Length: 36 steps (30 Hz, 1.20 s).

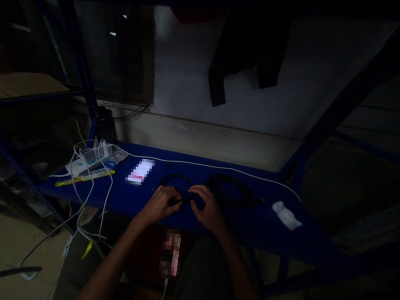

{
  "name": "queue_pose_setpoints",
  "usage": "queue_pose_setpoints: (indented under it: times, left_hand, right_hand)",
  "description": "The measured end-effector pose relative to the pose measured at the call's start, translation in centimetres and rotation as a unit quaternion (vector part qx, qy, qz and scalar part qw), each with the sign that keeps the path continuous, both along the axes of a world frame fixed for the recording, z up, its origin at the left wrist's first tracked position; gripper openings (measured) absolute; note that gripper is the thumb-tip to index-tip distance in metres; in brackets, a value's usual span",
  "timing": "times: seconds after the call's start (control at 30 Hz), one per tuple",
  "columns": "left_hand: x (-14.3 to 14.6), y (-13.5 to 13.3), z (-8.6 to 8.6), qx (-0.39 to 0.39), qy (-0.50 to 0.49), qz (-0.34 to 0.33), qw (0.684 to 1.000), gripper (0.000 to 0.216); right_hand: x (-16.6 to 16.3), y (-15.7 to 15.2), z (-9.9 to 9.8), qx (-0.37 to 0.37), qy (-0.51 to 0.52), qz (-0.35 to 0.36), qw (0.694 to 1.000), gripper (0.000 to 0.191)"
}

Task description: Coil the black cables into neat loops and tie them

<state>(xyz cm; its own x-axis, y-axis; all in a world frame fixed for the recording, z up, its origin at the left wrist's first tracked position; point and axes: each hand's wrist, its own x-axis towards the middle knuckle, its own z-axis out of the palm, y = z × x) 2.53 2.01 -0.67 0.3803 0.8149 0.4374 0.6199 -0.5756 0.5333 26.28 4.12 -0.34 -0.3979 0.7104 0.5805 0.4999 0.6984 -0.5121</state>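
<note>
In the dim head view, my left hand [163, 203] is closed in a pinch on a thin black cable [186, 199] at the front of the blue shelf [123, 199]. My right hand [209, 209] is curled around the same cable, its thumb below and fingers above. A loop of the cable arcs up behind my left hand. Behind and right of my right hand lies a dark coil of cable [233, 189]. The darkness hides the exact finger contact.
On the shelf's left are a lit phone [140, 171], a white power strip [88, 160] with tangled cords and a yellow strip-shaped packet [85, 178]. A crumpled white piece [286, 215] lies right. Another phone [170, 253], plugged into a white cable, rests below between my legs.
</note>
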Motion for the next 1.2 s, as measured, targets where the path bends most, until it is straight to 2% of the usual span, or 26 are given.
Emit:
queue_pose_setpoints:
  times: [0.07,0.13,0.17,0.23,0.33,0.4,0.5,0.63,0.77,0.97,1.1,1.2]
  left_hand:
    - [0.0,0.0,0.0,-0.001,0.004,0.005,1.0,0.009]
    - [0.0,0.0,-0.1,-0.003,0.006,0.005,1.0,0.009]
    - [0.0,-0.1,-0.1,-0.004,0.006,0.003,1.0,0.01]
    - [0.0,-0.2,0.0,-0.007,0.004,0.004,1.0,0.01]
    - [0.0,-0.2,0.1,-0.013,0.0,0.006,1.0,0.01]
    - [0.1,-0.3,0.2,-0.016,-0.002,0.006,1.0,0.009]
    - [0.1,-0.2,0.5,-0.024,0.002,0.003,1.0,0.008]
    - [0.6,0.1,0.7,-0.042,0.012,-0.006,0.999,0.009]
    - [2.9,1.4,0.4,-0.054,0.025,-0.029,0.998,0.014]
    - [10.2,4.7,-0.3,-0.053,0.054,-0.058,0.995,0.019]
    - [14.9,6.3,-0.1,-0.047,0.076,-0.067,0.994,0.021]
    - [17.4,6.9,0.3,-0.039,0.078,-0.063,0.994,0.021]
  right_hand:
    - [2.8,0.0,0.6,0.055,-0.028,-0.098,0.993,0.033]
    - [6.3,0.4,0.8,0.08,-0.088,-0.19,0.974,0.055]
    - [8.0,0.7,0.7,0.074,-0.126,-0.209,0.967,0.065]
    - [10.7,1.5,0.3,0.042,-0.212,-0.189,0.958,0.059]
    - [12.5,3.0,-0.3,0.03,-0.3,-0.17,0.938,0.048]
    - [12.6,4.2,-0.1,0.028,-0.332,-0.188,0.924,0.045]
    - [12.5,6.4,1.3,0.021,-0.339,-0.242,0.909,0.046]
    - [13.2,8.5,5.0,0.039,-0.263,-0.318,0.91,0.057]
    - [14.0,8.2,9.3,0.061,-0.228,-0.364,0.901,0.065]
    - [14.3,3.5,15.9,0.191,-0.215,-0.406,0.867,0.07]
    - [14.7,-0.3,21.1,0.272,-0.226,-0.416,0.838,0.072]
    - [14.3,-2.8,24.6,0.33,-0.208,-0.415,0.822,0.07]
